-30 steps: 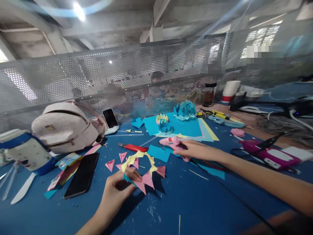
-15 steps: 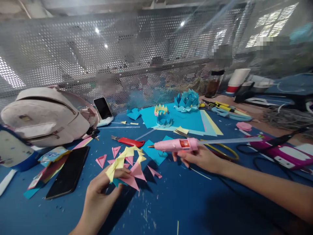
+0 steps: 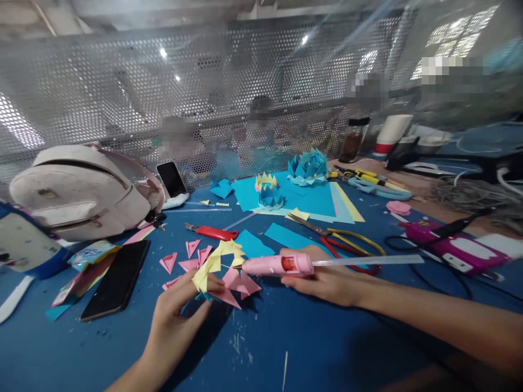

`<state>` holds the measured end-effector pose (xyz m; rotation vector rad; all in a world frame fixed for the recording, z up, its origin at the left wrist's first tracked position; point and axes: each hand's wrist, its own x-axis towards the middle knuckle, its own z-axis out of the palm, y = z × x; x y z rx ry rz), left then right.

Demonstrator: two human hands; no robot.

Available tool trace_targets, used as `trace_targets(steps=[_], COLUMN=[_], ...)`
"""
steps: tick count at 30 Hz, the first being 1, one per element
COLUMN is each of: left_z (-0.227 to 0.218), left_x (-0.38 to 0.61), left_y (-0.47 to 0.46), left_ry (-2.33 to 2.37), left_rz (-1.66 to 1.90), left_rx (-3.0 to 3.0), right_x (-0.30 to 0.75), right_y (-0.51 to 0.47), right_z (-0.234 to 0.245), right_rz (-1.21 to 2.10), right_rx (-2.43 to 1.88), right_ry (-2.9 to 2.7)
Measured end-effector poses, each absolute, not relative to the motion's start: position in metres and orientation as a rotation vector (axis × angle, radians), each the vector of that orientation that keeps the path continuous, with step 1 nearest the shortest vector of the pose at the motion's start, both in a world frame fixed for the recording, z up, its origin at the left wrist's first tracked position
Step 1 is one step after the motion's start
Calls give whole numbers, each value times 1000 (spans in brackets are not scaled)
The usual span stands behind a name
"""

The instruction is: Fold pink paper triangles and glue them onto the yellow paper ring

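My left hand (image 3: 176,318) pinches a folded paper ring (image 3: 223,267) of yellow and pink pointed pieces, lifted a little above the blue table (image 3: 286,337). My right hand (image 3: 327,280) grips a pink hot glue gun (image 3: 280,265) with a clear glue stick (image 3: 368,261) sticking out behind. The gun's nozzle points left and sits right at the paper ring's right side. Loose pink paper triangles (image 3: 168,262) lie just left of the ring.
A black phone (image 3: 116,280) and a white backpack (image 3: 81,190) lie to the left. A red utility knife (image 3: 212,233), scissors (image 3: 347,242), blue paper sheets (image 3: 302,198) and blue paper flowers (image 3: 307,166) sit behind. A magenta device (image 3: 453,247) with cables is at right.
My right hand picked the glue gun up from the table and brought it left and nearer, its nozzle now at the paper ring. My left hand kept holding the ring.
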<state>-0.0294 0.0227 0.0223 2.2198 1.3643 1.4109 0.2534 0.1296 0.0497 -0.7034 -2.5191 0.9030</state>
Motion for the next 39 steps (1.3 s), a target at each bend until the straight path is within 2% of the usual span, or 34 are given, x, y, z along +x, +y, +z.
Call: trace_targets(steps=[21,39], left_z=[26,24], left_x=[-27,-28], left_y=[23,22], left_ry=[1366,1374], left_rz=[1407,1429], left_rx=[2219,2215], right_x=[253,253], right_y=[132,131], right_z=[45,48], right_rz=[698,668], right_rx=[-709,-755], right_ry=[-2623,-2611])
